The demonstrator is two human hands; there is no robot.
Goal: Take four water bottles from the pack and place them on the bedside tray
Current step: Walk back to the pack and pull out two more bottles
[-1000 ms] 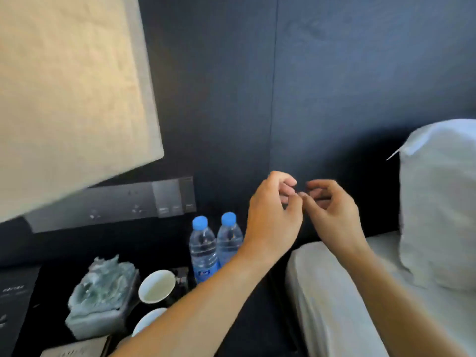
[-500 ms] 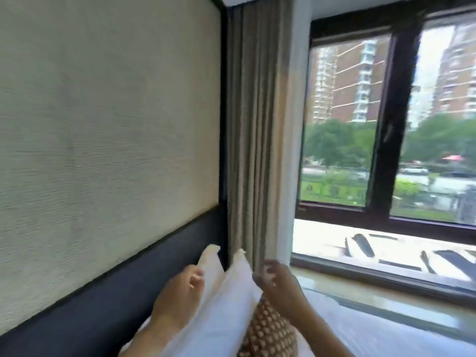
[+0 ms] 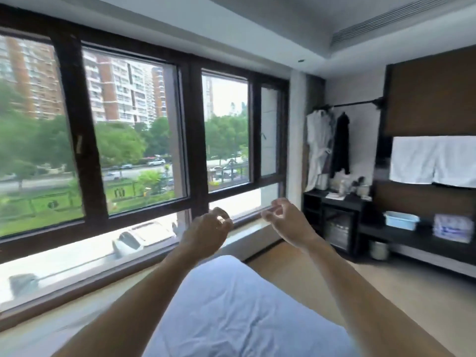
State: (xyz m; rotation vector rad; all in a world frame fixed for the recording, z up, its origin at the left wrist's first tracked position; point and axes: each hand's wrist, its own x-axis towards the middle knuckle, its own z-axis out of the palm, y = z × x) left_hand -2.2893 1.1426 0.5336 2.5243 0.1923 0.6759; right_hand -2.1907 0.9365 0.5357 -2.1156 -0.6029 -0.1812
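The pack of water bottles (image 3: pixel 453 227) sits far right on the low shelf (image 3: pixel 401 234); we'd expect slick film and some weight (take bottles by the body), while our left hand (image 3: pixel 206 231) and right hand (image 3: pixel 288 222) hover loosely curled, grasping nothing.

No legible text anywhere. Pack (image 3: pixel 449 227) on the shelf (image 3: pixel 401 234) shows blue print, too blurred to read. No signs or numbers readable through the window (image 3: pixel 134 140).
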